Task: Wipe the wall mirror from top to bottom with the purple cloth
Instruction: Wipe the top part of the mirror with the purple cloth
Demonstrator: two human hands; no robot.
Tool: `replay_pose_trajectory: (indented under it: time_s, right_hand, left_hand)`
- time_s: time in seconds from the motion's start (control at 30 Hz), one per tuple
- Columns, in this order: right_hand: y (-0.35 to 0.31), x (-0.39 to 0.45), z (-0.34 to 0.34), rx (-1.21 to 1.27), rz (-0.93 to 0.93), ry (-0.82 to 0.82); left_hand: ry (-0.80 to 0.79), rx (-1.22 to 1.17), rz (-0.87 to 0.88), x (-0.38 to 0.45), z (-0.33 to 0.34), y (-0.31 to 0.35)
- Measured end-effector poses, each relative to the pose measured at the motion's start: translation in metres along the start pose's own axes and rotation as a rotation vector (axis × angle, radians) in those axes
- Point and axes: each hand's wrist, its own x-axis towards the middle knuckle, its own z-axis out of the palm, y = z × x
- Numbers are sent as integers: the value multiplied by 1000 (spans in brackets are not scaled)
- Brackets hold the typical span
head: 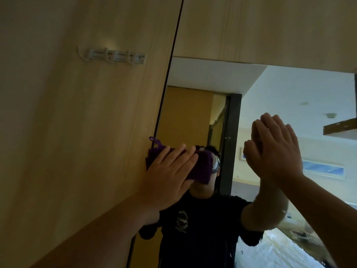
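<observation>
The wall mirror [280,97] fills the right half of the view, set in light wooden panelling. My left hand [170,176] lies flat with straight fingers over the purple cloth [201,167], pressing it against the glass at the mirror's left edge. A small loop of the cloth sticks up at its upper left corner. My right hand [280,149] is flat on the mirror further right, fingers straight and pointing up, holding nothing. Both hands meet their own reflections in the glass.
A wooden panel [77,132] with a white hook rail [116,57] stands left of the mirror, and another wooden panel [270,26] runs above it. The glass reflects a person in a dark shirt, a doorway and a bright room.
</observation>
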Motion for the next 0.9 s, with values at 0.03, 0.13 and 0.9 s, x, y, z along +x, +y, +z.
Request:
replay_pose_trajectory:
  time_s: [0.03,0.13,0.9]
  right_hand:
    - [-1,0,0,12,0,5]
    - [1,1,-7,64,-8,21]
    - [79,-7,-17,-100,148,0]
  left_hand:
    - [0,2,5,-9,2,3]
    - [10,34,9,-20,4,6]
    - [182,21,-141,250,-38,-8]
